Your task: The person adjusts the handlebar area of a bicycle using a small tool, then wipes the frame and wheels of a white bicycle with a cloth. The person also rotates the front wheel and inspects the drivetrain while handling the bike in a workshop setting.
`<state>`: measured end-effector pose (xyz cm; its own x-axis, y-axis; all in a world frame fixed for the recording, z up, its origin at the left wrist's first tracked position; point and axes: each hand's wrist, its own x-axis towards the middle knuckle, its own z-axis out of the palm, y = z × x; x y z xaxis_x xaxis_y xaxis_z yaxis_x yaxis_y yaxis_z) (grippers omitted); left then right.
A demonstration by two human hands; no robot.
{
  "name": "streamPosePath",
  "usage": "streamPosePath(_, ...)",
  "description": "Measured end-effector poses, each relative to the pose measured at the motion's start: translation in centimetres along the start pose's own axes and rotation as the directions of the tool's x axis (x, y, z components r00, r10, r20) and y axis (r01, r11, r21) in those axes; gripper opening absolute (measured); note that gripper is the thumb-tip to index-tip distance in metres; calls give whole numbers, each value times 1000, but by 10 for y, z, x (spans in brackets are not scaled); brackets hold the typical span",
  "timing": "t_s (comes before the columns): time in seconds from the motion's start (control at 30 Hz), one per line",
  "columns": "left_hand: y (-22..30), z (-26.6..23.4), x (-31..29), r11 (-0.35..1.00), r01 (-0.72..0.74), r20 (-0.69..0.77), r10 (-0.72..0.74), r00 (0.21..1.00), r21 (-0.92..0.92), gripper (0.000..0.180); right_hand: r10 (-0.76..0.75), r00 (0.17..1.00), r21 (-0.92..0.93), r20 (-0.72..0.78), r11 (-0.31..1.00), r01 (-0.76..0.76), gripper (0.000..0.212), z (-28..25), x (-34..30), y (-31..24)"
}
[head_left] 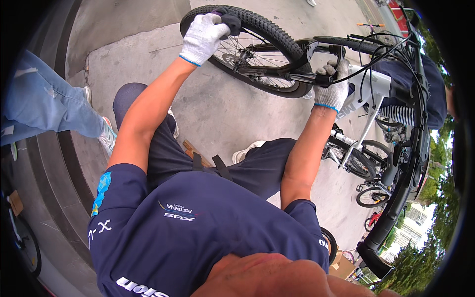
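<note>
My left hand (202,40), in a white knit glove with a blue cuff edge, is closed on a dark cloth (231,23). It presses the cloth against the knobbly black tire (277,35) of a bicycle's front wheel. The wheel sits in a black suspension fork (302,77). My right hand (332,88), gloved the same way, has its fingers curled round the upper part of the fork, beside the white frame (372,82). Part of its grip is hidden. Black cables (367,64) loop past it toward the handlebar (398,198).
A person in light blue jeans (54,101) stands at the left by the steps (47,163). Another person in dark clothing (433,94) is behind the handlebar. Several parked bicycles (373,197) stand to the right. A brown wooden piece (192,149) lies on the concrete between my legs.
</note>
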<state>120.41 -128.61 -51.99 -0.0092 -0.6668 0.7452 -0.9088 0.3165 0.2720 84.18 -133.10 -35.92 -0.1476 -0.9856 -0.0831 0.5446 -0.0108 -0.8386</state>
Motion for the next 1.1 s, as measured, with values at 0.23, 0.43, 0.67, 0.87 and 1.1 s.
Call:
streamPosePath(0.23, -15, 15, -4, 652, 623, -258, -751, 607, -432, 26, -30, 999, -27, 18, 999, 30, 24, -1, 3, -1)
streamPosePath(0.43, 45, 73, 0, 819, 293, -318, -483, 816, -493, 35, -25, 999, -9, 31, 1000, 26, 32, -4, 0, -5)
streamPosePath(0.67, -74, 138, -36, 720, 554, -384, -693, 610, -418, 35, -7, 998, 70, 64, 998, 3, 32, -8, 0, -14)
streamPosePath(0.87, -100, 223, -106, 438, 775, -204, -899, 388, -454, 41, 115, 980, 121, 162, 983, -135, 40, -5, -7, -23)
streamPosePath(1.1, -74, 315, -174, 132, 799, 47, -979, 196, -587, 47, 206, 950, 71, 236, 971, -228, 37, 6, -19, -23)
